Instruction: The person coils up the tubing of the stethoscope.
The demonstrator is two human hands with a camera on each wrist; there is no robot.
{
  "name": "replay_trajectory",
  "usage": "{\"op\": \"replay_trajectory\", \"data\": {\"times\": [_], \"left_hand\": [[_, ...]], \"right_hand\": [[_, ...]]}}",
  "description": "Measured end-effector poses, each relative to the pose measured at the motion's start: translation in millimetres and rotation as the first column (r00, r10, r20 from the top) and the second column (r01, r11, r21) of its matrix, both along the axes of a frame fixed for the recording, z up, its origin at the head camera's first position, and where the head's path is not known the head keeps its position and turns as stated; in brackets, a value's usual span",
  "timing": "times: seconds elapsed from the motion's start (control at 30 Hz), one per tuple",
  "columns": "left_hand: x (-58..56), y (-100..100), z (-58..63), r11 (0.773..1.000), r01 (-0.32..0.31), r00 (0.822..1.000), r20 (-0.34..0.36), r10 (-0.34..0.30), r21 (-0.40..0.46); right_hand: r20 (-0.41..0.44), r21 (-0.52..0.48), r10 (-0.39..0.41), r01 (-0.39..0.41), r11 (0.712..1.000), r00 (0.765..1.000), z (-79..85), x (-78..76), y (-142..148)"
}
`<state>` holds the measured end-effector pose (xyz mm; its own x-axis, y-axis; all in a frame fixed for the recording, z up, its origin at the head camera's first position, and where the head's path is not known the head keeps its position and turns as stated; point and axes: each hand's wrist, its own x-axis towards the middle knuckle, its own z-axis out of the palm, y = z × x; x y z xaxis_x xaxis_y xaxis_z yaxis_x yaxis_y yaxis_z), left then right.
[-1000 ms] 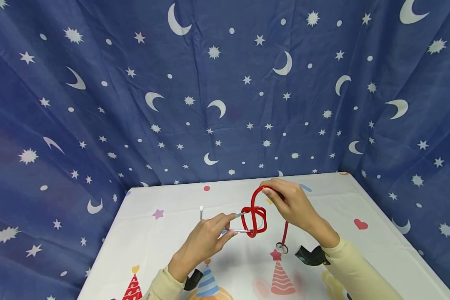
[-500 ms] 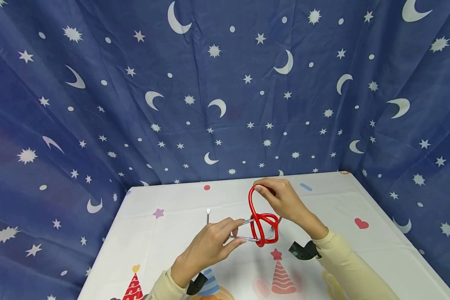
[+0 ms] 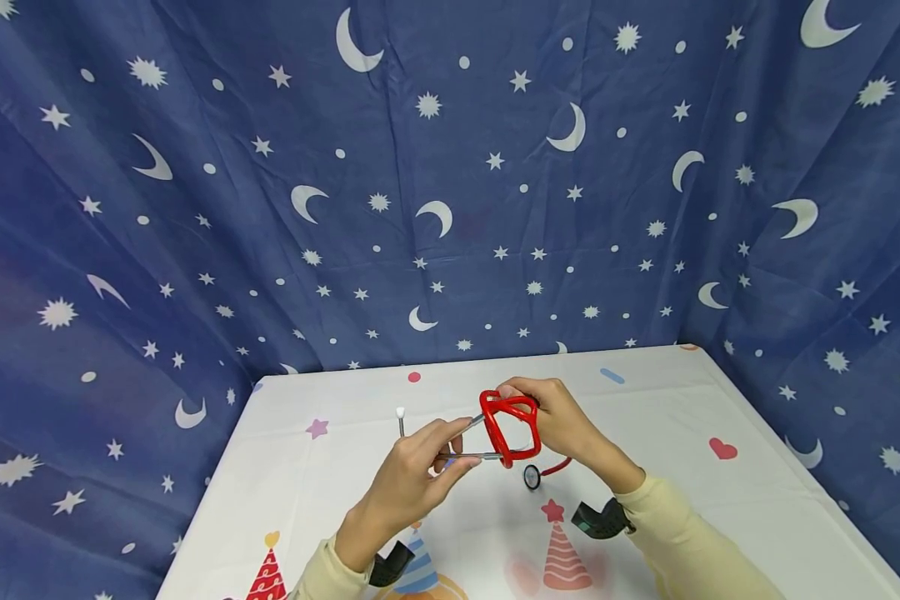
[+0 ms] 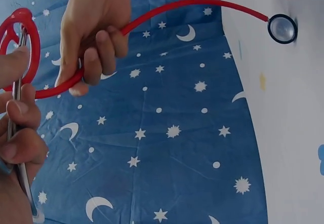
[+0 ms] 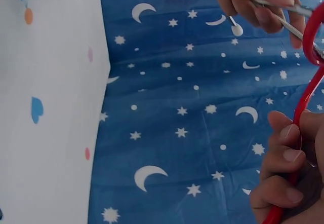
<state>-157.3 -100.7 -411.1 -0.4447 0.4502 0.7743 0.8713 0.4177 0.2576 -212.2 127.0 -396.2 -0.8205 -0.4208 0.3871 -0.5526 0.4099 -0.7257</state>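
A stethoscope with red tubing (image 3: pixel 495 433) is held up over the table, its tube looped around the metal ear tubes. My left hand (image 3: pixel 417 471) grips the silver ear tubes (image 4: pixel 17 89) between thumb and fingers; a white ear tip (image 3: pixel 401 412) sticks up behind that hand. My right hand (image 3: pixel 562 421) has its fingers curled round the red tube (image 4: pixel 58 88) just beyond the loops. From there the tube bends down to the round chest piece (image 3: pixel 532 477), which appears close to the tabletop in the left wrist view.
A white cloth printed with party hats, hearts and stars covers the table (image 3: pixel 307 475). Behind and at both sides hangs a dark blue curtain (image 3: pixel 450 167) with moons and stars. A black wrist camera (image 3: pixel 602 519) sits on the right forearm, another (image 3: pixel 392 564) on the left.
My right hand has come down and left, drawing the raised tube arc in against the loops. The chest piece has swung left. My left hand keeps its grip, shifting slightly right and back.
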Motion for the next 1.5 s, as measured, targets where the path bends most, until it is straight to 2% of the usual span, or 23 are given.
{"op": "replay_trajectory", "data": {"times": [0.17,0.23,0.3,0.4,0.53,0.63,0.83,0.93,1.1,1.17,1.33,1.5], "left_hand": [[-2.7,-3,-1.2,0.997,-0.028,1.000,0.010,0.027,0.066],[-3.6,-4,-0.9,0.994,-0.035,0.999,0.020,0.033,0.100],[-4.3,-5,0.1,0.989,-0.045,0.999,0.033,0.041,0.144],[-5.7,-8,2.3,0.976,-0.072,0.996,0.058,0.061,0.205],[-8.3,-14,2.2,0.962,-0.128,0.990,0.087,0.110,0.240],[-10.3,-17,-0.3,0.949,-0.187,0.981,0.107,0.165,0.255],[-14.3,-20,-3.6,0.903,-0.288,0.955,0.163,0.247,0.320],[-15.7,-22,-4.6,0.906,-0.307,0.948,0.182,0.263,0.290],[-18.7,-27,-9.6,0.919,-0.366,0.923,0.183,0.338,0.148],[-20.2,-28,-12.7,0.916,-0.384,0.915,0.182,0.361,0.114],[-24.7,-27,-21.9,0.912,-0.399,0.904,0.210,0.373,0.098],[-29.1,-23,-29.3,0.893,-0.447,0.875,0.236,0.423,0.056]], "right_hand": [[0.072,0.007,-0.011,0.010,1.000,0.997,8.4,14.4,-6],[0.080,-0.003,-0.008,0.009,1.000,0.997,11.2,20.5,-7],[0.068,-0.012,0.006,-0.005,1.000,0.998,6.6,22.6,-6],[0.059,-0.014,0.031,-0.030,0.999,0.998,-11.8,20.6,-1],[0.078,-0.015,0.040,-0.039,0.999,0.996,-36.3,18.6,3],[0.096,-0.032,0.054,-0.051,0.998,0.994,-45.4,21.6,4],[0.142,-0.029,0.093,-0.090,0.996,0.986,-60.0,30.5,4],[0.147,-0.015,0.091,-0.090,0.996,0.985,-64.4,35.9,6],[0.106,-0.001,0.066,-0.066,0.998,0.992,-62.1,44.6,9],[0.103,0.004,0.061,-0.061,0.998,0.993,-59.9,48.0,11],[0.098,0.023,0.088,-0.091,0.996,0.991,-56.3,56.4,13],[0.029,0.044,0.121,-0.122,0.992,0.992,-50.8,62.1,11]]}}
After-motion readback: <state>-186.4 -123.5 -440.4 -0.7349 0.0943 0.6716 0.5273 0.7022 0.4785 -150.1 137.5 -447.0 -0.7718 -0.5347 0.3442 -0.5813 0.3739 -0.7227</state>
